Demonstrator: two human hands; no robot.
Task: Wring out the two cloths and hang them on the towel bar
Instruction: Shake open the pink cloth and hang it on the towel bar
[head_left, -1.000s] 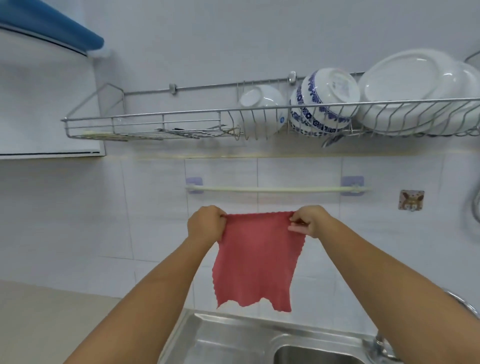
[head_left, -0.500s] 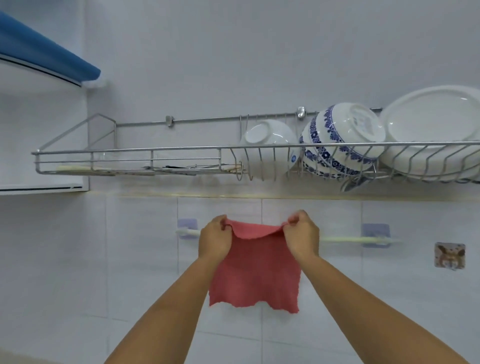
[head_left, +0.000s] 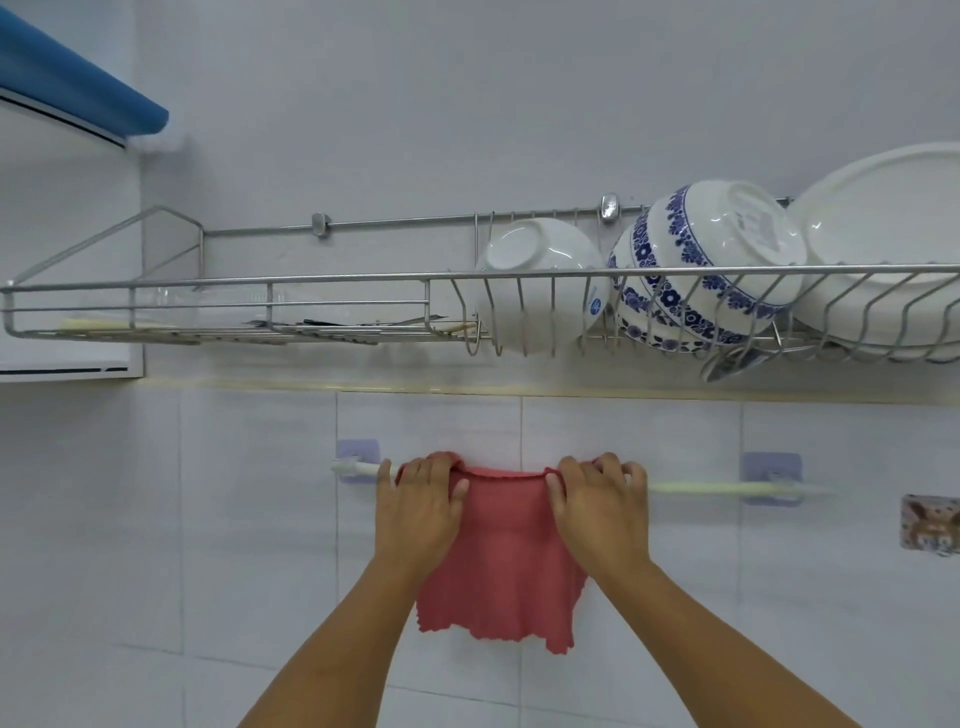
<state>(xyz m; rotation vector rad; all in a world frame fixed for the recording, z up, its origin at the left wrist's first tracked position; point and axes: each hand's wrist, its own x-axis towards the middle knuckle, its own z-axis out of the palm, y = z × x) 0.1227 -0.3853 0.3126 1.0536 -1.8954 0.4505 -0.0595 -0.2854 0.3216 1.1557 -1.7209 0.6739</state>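
A pink-red cloth (head_left: 501, 561) hangs flat against the tiled wall, its top edge draped over the pale towel bar (head_left: 717, 487). My left hand (head_left: 418, 512) grips the cloth's upper left corner at the bar. At the upper right corner, my right hand (head_left: 597, 512) holds the cloth with fingers curled over the bar. The bar runs between two lilac wall mounts (head_left: 771, 470). Its middle stretch is hidden by the cloth and my hands. No second cloth shows in the head view.
A wire dish rack (head_left: 311, 283) hangs above the bar, holding a white bowl (head_left: 540, 283), a blue-patterned bowl (head_left: 711, 260) and white plates (head_left: 883, 244). A small decorated wall hook (head_left: 930, 527) sits right of the bar. A white cabinet (head_left: 62, 249) is at the left.
Both hands raised the cloth from above the sink up to the bar and laid its top edge over it. The view tilted upward, so the sink has left the frame.
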